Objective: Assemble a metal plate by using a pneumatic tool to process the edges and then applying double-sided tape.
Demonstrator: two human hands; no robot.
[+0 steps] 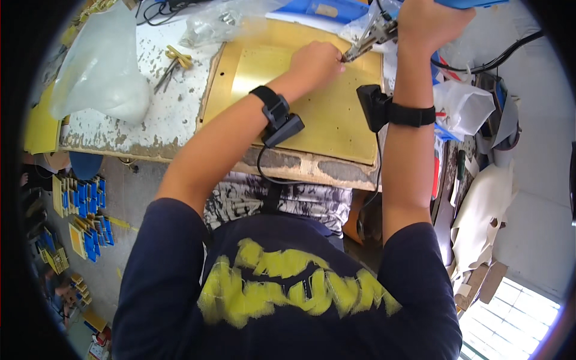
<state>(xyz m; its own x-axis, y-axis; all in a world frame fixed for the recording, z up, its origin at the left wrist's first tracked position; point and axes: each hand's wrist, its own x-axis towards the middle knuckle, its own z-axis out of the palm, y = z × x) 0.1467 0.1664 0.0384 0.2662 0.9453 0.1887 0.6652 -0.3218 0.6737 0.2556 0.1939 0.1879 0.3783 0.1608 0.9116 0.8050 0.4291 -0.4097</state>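
My right hand (429,27) is wrapped round a hand tool with a narrow metal nose (373,41) and what looks like a blue body; its exact kind is not clear. The nose slants down to the left over a yellow board (327,120) on the workbench. Right by its tip is my left hand (317,63), low over the board with fingers pinched together. Whatever those fingers hold is too small or hidden to make out. Each wrist carries a black strap with a small black device.
On the speckled white bench (171,99) lie yellow-handled scissors (175,60) and a clear plastic bag (105,72). More plastic (222,24) lies behind the board. A black cable (510,54) runs in from the right, above a white bag (462,105). Blue and yellow pieces (84,198) stand at left.
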